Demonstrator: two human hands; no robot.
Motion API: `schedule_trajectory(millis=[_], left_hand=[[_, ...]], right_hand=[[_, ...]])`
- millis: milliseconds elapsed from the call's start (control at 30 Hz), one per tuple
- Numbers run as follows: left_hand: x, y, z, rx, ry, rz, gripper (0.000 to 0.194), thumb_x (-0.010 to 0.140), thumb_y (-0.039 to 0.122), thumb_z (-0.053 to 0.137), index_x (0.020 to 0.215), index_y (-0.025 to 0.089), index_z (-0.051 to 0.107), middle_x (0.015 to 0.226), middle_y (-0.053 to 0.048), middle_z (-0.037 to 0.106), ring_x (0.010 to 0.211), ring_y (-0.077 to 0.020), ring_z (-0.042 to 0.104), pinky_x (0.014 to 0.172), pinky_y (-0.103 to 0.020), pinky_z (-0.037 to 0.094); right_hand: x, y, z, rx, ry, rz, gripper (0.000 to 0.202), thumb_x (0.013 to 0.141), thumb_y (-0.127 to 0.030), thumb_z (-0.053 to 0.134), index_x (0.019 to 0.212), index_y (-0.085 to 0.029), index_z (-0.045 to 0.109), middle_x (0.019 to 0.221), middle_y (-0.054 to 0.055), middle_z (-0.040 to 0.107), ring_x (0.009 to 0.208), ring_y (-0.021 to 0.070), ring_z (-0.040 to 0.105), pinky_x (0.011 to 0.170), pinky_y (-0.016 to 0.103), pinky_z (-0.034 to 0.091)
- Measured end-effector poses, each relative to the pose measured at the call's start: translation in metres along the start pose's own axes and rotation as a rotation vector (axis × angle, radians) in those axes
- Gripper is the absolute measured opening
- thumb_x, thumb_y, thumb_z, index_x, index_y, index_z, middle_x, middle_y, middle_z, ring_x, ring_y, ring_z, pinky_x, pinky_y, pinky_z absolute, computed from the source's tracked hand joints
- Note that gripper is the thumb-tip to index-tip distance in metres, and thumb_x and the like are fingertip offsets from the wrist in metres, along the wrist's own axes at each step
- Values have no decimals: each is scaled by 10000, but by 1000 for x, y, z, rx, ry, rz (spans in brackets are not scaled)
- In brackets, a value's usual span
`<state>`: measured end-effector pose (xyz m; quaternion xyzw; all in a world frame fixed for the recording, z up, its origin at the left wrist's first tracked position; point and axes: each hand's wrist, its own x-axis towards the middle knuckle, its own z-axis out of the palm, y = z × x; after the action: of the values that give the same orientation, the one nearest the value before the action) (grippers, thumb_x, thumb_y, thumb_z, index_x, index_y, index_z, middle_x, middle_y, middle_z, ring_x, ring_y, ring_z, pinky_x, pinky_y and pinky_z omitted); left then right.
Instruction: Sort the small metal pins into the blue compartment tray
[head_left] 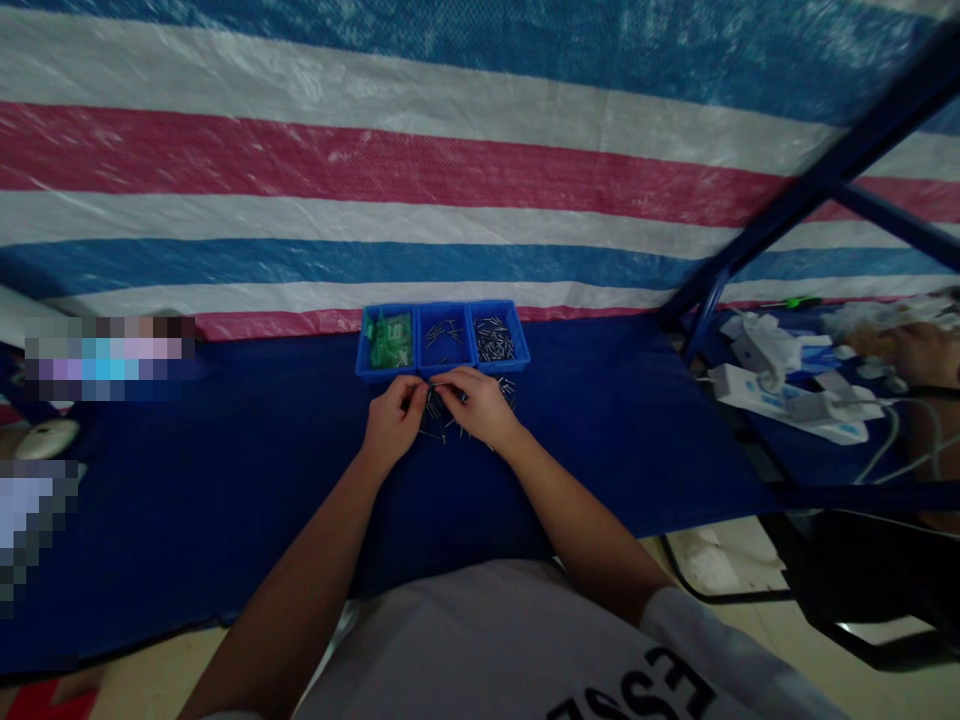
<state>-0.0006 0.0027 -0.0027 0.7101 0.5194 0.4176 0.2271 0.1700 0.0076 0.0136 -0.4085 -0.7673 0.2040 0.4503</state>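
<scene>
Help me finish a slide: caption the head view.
Left hand and right hand close together over loose thin metal pieces, in front of three blue bins.

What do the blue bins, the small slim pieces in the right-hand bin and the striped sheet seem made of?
Blue bins: probably moulded plastic, satin; even colour, smooth walls.
Small slim pieces: likely metal, shiny; bright glints on dark slivers. Alloy or plating: can't tell.
Striped sheet: looks like woven plastic, glossy; fine weave, creases catching light.
</scene>
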Motion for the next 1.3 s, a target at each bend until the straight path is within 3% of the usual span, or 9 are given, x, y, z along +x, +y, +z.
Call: schedule_trajectory(millis=[1033, 1300], left_hand=[[0, 0, 0, 0, -10, -8, 233, 917, 380, 480, 890, 185, 605, 612, 37, 583, 524, -97, 546, 546, -212, 413], [0, 2, -2, 17, -13, 2, 276, 922, 384, 469, 788, 182, 603, 578, 28, 581, 504, -101, 525, 530, -216, 401]], right_hand=[[0, -3, -2, -2, -1, 15, 189, 902, -176, 552, 1016, -187, 703, 951, 73, 709, 903, 167, 652, 841, 320, 531], [0, -4, -2, 14, -6, 28, 190, 901, -181, 556, 1019, -192, 704, 953, 74, 709, 897, 169, 650, 830, 326, 531]])
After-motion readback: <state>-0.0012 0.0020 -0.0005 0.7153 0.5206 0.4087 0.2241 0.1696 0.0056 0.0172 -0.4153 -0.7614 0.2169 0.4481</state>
